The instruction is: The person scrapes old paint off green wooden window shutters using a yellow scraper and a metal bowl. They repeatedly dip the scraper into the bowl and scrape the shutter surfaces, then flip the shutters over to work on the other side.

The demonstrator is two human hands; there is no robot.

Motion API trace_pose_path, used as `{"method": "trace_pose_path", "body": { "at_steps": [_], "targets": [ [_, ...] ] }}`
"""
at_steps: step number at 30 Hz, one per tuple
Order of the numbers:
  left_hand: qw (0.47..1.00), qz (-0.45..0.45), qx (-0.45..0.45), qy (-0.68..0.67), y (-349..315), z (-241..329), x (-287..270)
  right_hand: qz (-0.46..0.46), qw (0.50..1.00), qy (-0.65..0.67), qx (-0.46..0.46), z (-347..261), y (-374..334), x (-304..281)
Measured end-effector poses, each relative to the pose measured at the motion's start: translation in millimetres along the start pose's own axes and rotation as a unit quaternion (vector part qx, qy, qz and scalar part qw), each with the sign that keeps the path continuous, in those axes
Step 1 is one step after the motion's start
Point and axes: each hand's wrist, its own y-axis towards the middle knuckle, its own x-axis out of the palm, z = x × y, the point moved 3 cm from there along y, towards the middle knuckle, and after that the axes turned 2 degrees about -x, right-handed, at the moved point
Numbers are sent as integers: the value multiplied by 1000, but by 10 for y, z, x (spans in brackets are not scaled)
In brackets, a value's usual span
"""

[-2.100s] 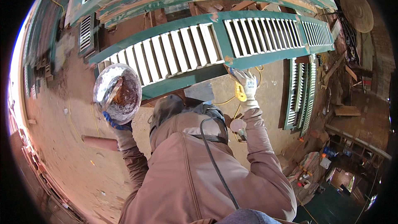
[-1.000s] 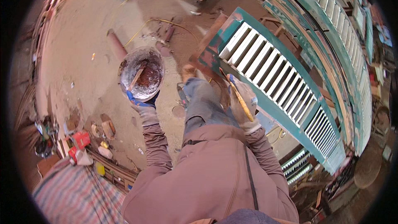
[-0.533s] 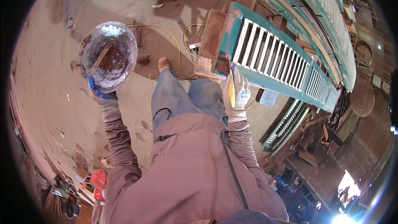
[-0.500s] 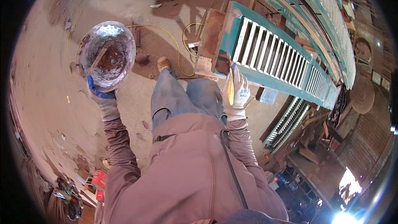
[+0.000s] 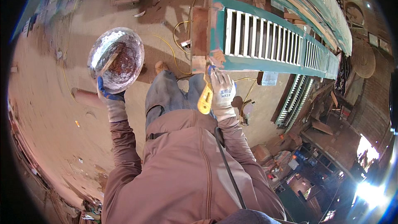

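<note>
- Left hand [image 5: 112,93]: fingers clamped on lower rim of bowl [image 5: 98,54]
- Stick [image 5: 109,63]: inside bowl
- Right hand [image 5: 222,89]: fingers closed on yellow-handled tool [image 5: 205,101], at lower left corner of shutter [image 5: 257,64]

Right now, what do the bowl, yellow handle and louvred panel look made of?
Bowl: probably metal, stained, with bright glare inside. Yellow handle: perhaps smooth plastic from its even colour, or painted wood. Louvred panel: likely wood, painted green and white; brownish patches break the paint at its left end.
</note>
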Motion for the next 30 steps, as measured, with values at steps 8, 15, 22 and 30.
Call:
{"method": "trace_pose_path", "body": {
  "at_steps": [8,15,22,30],
  "targets": [
    [990,-2,93,102,-69,166,399,64,993,9,95,260,-182,-136],
    [993,-30,80,83,146,156,135,90,993,22,76,195,-44,-66],
    [997,-36,52,39,146,135,158,27,996,-12,85,199,91,150],
    [998,-24,57,-18,393,60,-184,136,981,58,124,198,691,38]
  ]
}}
